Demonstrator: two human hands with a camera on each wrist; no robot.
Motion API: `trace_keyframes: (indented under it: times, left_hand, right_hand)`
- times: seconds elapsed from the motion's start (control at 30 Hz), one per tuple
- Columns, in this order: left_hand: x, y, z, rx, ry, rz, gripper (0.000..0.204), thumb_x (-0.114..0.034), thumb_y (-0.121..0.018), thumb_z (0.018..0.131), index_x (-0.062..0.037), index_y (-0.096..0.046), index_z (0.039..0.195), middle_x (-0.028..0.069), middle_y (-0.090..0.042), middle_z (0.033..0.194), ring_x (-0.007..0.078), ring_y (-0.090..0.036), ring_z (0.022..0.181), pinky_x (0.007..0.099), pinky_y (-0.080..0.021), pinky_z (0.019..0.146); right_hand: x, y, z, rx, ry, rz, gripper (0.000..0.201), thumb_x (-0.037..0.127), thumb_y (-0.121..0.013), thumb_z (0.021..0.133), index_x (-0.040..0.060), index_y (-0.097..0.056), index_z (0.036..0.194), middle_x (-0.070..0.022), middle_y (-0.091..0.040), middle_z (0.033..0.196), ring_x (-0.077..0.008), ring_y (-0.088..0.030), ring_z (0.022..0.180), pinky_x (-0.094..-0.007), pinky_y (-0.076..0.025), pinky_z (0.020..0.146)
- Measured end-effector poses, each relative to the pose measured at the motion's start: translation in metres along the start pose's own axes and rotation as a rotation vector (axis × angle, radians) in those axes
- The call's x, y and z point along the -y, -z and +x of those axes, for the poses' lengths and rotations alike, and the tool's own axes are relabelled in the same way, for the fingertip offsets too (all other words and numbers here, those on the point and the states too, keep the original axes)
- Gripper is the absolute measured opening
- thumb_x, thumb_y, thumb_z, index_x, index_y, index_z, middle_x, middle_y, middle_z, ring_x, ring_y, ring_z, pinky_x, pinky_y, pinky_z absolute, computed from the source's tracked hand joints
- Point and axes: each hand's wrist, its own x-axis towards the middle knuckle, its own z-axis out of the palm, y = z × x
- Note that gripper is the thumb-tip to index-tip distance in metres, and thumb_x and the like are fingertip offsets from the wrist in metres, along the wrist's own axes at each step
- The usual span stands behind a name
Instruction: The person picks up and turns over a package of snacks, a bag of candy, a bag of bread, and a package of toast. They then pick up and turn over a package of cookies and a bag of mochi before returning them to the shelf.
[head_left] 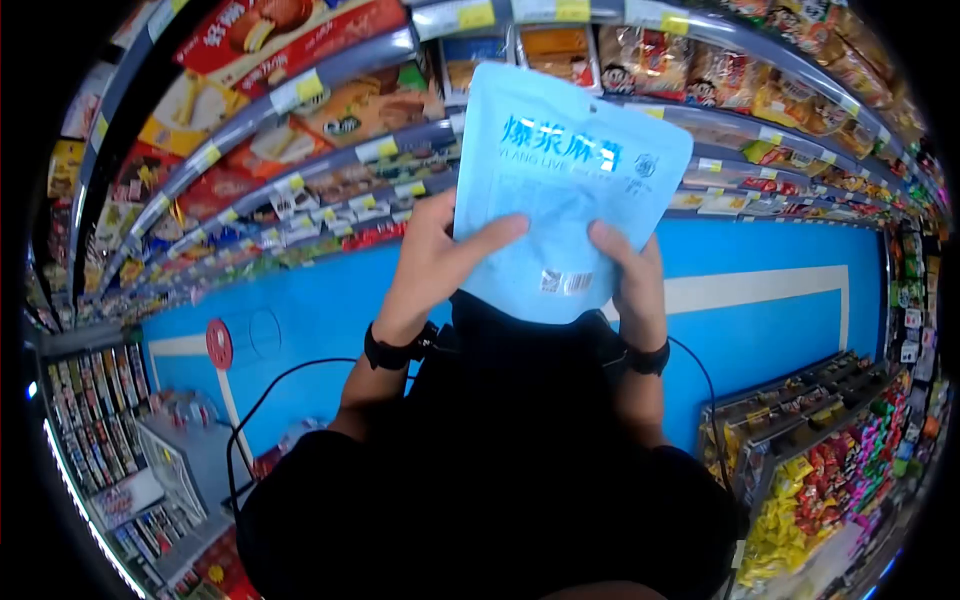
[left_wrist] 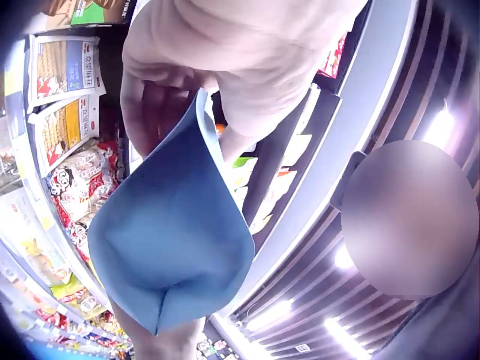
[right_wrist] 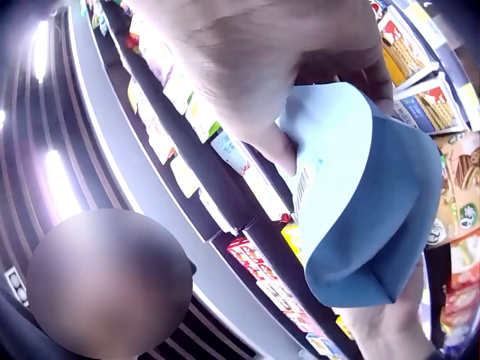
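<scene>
A light blue snack pouch (head_left: pixel 560 215) with printed Chinese lettering and a barcode is held up before the shelves in the head view. My left hand (head_left: pixel 437 255) grips its left edge, thumb across the printed face and fingers behind. On the opposite edge, my right hand (head_left: pixel 633 280) pinches it the same way, thumb near the barcode. Seen from below in the left wrist view, the pouch's folded bottom gusset (left_wrist: pixel 169 247) bulges under the left hand (left_wrist: pixel 232 67). The right wrist view shows the same gusset (right_wrist: pixel 382 247) beside the right hand (right_wrist: pixel 277 75).
Curved store shelves (head_left: pixel 360 150) carry packaged snacks behind the pouch, with more packets (head_left: pixel 650 65) at upper right. A rack of colourful wrapped sweets (head_left: pixel 820 500) stands at lower right. The blue floor (head_left: pixel 760 250) has white stripes and a red round marker (head_left: pixel 219 344).
</scene>
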Motion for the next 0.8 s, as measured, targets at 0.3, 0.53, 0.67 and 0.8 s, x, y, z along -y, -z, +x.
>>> trace_keyframes:
  times: [0.3, 0.53, 0.67, 0.8]
  left_hand:
    - [0.000, 0.001, -0.014, -0.017, -0.014, -0.003, 0.033, -0.015, -0.072, 0.083, 0.0032, -0.063, 0.109, 0.0117, -0.069, 0.098, 0.0149, -0.065, 0.085, 0.0271, -0.051, 0.075]
    - [-0.002, 0.004, -0.018, -0.032, -0.010, 0.003, 0.033, -0.015, -0.071, 0.084, 0.0032, -0.063, 0.110, 0.0126, -0.069, 0.098, 0.0161, -0.066, 0.086, 0.0279, -0.052, 0.075]
    - [-0.002, 0.005, -0.017, -0.052, 0.001, 0.000, 0.032, -0.014, -0.072, 0.084, 0.0031, -0.063, 0.110, 0.0122, -0.069, 0.098, 0.0159, -0.066, 0.086, 0.0278, -0.052, 0.075]
    - [-0.001, 0.007, -0.015, -0.030, 0.032, -0.022, 0.032, -0.013, -0.072, 0.083, 0.0029, -0.063, 0.110, 0.0114, -0.069, 0.098, 0.0151, -0.065, 0.087, 0.0276, -0.052, 0.075]
  right_hand:
    - [-0.001, -0.003, 0.000, 0.004, -0.054, 0.054, 0.048, 0.012, -0.065, 0.081, -0.0095, -0.050, 0.121, -0.0175, -0.061, 0.111, -0.0222, -0.059, 0.100, -0.0317, -0.045, 0.088]
    - [-0.005, -0.010, 0.001, -0.066, -0.047, 0.027, 0.047, 0.017, -0.058, 0.085, -0.0119, -0.050, 0.120, -0.0185, -0.060, 0.111, -0.0215, -0.057, 0.100, -0.0306, -0.042, 0.088]
    - [-0.005, -0.009, 0.001, -0.062, -0.047, -0.001, 0.044, 0.018, -0.056, 0.087, -0.0112, -0.051, 0.120, -0.0175, -0.060, 0.112, -0.0205, -0.057, 0.100, -0.0301, -0.043, 0.088]
    - [-0.004, -0.008, 0.002, -0.050, -0.035, 0.000, 0.039, 0.018, -0.055, 0.091, -0.0098, -0.053, 0.118, -0.0153, -0.062, 0.109, -0.0177, -0.059, 0.097, -0.0280, -0.044, 0.085]
